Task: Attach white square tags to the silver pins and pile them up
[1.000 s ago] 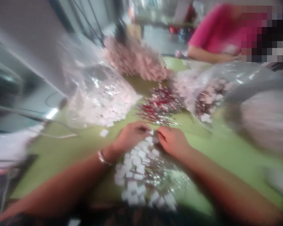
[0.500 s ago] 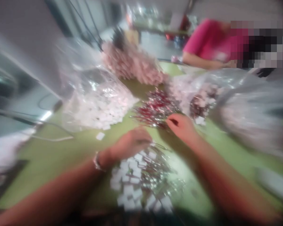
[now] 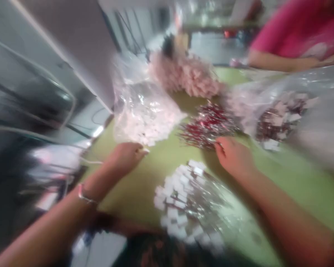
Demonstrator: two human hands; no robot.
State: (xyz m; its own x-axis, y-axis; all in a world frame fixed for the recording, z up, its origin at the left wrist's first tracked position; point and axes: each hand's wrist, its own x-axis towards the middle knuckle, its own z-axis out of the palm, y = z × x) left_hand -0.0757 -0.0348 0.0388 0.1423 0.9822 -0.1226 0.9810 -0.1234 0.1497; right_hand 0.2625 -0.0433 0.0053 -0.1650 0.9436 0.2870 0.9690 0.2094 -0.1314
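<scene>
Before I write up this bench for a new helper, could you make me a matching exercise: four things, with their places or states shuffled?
Things
1. left hand
2. right hand
3. pink bundles
4. pile of white squares and silver strands

Places or states
A. at the near edge of the red-and-silver pile
B. between the forearms, closest to the wearer
C. small pale piece at its fingertips, by the clear bag at left
D. beyond the red-and-silver pile

Pairs: 1-C, 2-A, 3-D, 4-B
</scene>
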